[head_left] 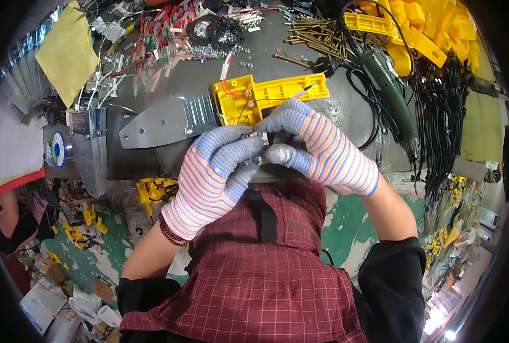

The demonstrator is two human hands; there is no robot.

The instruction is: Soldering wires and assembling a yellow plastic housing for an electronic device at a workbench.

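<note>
Both my hands wear striped knit gloves and meet just in front of a yellow plastic housing (236, 108). My left hand (211, 166) pinches a small part with shiny metal bits (261, 139), largely hidden by the fingers. On the other side of that part, the thumb and fingers of my right hand (323, 143) close round it too. The housing lies open side up, with red and dark wires in it and a handle-like arm pointing right. A grey pointed metal blade (166, 121) extends from its left end.
A green electric screwdriver (387, 88) with a black cord lies at right, near black cables (440, 126). Long screws (317, 37) and yellow housings (432, 28) are piled behind. Red-wired parts (157, 54), a solder spool (59, 150) and stacked blades (23, 74) occupy the left.
</note>
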